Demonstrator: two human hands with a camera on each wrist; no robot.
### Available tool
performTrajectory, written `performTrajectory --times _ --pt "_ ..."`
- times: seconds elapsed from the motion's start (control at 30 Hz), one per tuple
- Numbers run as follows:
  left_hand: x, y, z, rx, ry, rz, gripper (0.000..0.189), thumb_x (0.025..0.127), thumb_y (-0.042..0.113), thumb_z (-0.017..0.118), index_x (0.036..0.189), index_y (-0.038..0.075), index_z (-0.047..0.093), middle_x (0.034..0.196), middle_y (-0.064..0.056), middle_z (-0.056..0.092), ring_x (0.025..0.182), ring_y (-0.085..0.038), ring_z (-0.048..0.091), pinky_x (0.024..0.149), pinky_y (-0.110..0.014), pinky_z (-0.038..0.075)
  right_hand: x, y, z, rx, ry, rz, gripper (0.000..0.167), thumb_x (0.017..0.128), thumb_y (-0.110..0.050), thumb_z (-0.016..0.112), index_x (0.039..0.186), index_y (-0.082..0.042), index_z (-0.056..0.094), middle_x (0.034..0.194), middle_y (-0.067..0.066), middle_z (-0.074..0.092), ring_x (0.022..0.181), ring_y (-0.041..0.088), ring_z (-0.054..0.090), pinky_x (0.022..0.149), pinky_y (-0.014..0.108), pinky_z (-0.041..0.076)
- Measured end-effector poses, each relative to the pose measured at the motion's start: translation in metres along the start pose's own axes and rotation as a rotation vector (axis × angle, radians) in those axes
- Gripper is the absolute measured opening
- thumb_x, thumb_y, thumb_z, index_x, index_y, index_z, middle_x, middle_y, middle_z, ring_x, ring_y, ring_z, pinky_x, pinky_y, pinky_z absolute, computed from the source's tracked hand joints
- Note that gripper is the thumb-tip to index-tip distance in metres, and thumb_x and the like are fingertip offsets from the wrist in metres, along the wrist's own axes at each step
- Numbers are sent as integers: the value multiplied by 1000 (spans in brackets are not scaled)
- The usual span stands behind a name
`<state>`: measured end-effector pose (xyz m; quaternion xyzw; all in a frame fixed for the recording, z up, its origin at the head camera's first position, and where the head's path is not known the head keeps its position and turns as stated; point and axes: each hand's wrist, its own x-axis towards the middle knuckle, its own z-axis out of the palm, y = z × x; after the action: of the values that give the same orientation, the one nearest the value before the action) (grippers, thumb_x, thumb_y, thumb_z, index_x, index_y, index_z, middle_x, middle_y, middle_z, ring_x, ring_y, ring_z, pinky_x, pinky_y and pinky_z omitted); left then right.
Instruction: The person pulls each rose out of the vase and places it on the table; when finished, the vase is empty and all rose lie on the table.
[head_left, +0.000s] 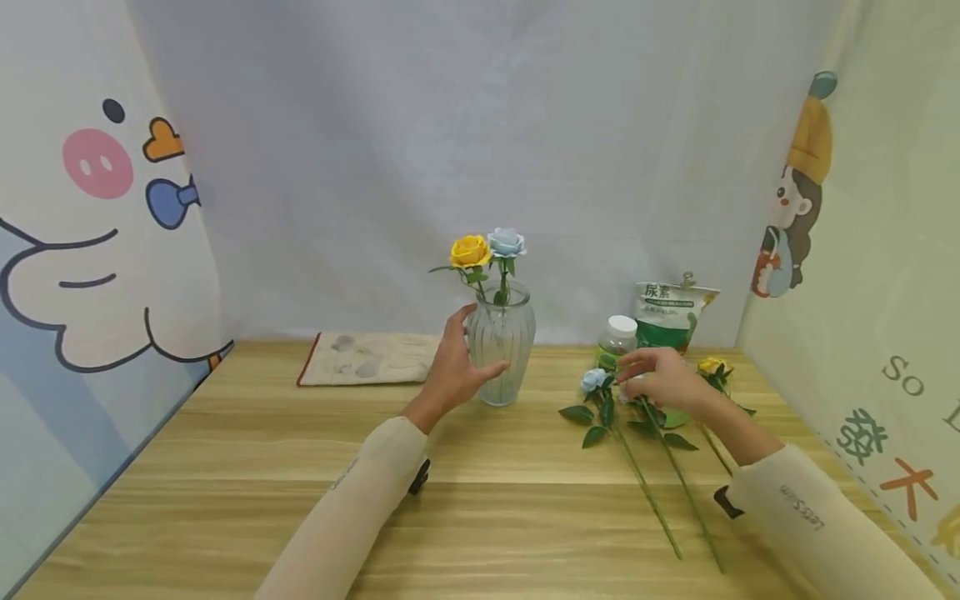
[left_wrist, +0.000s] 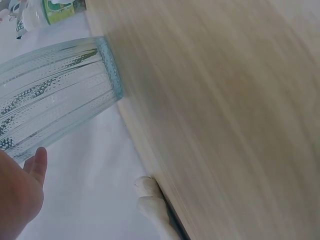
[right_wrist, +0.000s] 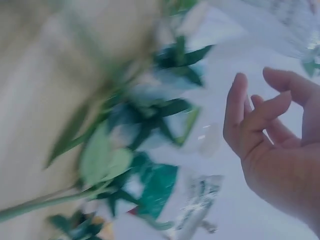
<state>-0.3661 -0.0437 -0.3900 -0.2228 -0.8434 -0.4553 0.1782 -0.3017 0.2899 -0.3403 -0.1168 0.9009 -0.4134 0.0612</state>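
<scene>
While the left hand (head_left: 454, 368) wraps the glass vase (head_left: 510, 354) toward the table's (head_left: 480, 533) far side, the right hand (head_left: 662, 379), fingers loosely bent around nothing, hangs over the loose roses (head_left: 594, 381) at right. Because their leaves crowd together, lifting one could drag another; a bump could tip the vase. It stands upright, long axis vertical, mouth up; the roses lie blooms far, stems slanting nearer and rightward.
</scene>
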Motion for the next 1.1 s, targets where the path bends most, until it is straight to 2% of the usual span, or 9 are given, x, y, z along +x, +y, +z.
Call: performTrajectory --times 0.03,0.17,0.3,0.47,0.67,0.8,0.97,1.03,1.1 --pt "0 0 0 -1 1 2 99 80 29 85 155 12 22 153 -17 32 130 -39 45 99 -51 47 1 -5 0 1 17 -7 46 94 -8 64 136 7 53 121 28 64 85 26 68 46 31 42" --pt "0 -1 0 -1 0 -1 99 80 30 85 155 13 22 153 -17 31 131 -38 45 99 -51 47 5 -25 3 10 68 -31 41 96 -11 63 134 4 56 121 25 65 87 21 68 51 33 48" --pt "1 -1 0 9 3 1 98 81 31 84 155 13 22 153 -17 32 132 -38 44 100 -51 46 10 -40 11 93 113 -5 37 98 -15 61 130 3 58 123 23 65 95 27 68 58 34 54" --pt "2 -1 1 29 5 -2 99 80 31 85 154 13 23 151 -17 35 130 -36 46 100 -51 45 18 -58 23 146 197 -2 33 97 -15 61 127 0 62 124 20 64 96 26 67 63 34 57" --pt "2 -1 1 31 7 0 99 79 30 85 154 13 23 149 -17 36 128 -35 46 100 -51 46 33 -81 37 202 251 -156 31 95 -9 62 124 2 64 127 20 62 103 36 66 68 33 58" --pt "1 -1 1 24 1 4 98 80 31 85 154 12 24 149 -18 37 128 -36 47 100 -51 46 42 -100 49 147 286 -237 28 95 -6 62 122 2 66 129 19 61 105 35 66 69 32 57" --pt "1 -2 0 35 7 7 97 80 30 85 154 11 24 149 -18 36 128 -36 47 100 -51 45 56 -124 63 99 334 -321 28 93 -4 62 121 1 67 129 17 62 112 32 64 83 42 56" --pt "1 -2 0 37 4 -2 97 80 29 85 154 12 24 150 -17 36 128 -35 47 101 -50 45 62 -131 67 109 349 -343 30 91 -3 63 121 2 67 128 16 63 114 34 63 90 45 54" --pt "1 -2 0 32 -3 -9 97 80 29 85 154 13 24 151 -16 35 129 -34 47 102 -50 44 68 -134 69 110 368 -352 31 91 -2 63 121 2 67 129 16 63 115 35 62 92 46 53"
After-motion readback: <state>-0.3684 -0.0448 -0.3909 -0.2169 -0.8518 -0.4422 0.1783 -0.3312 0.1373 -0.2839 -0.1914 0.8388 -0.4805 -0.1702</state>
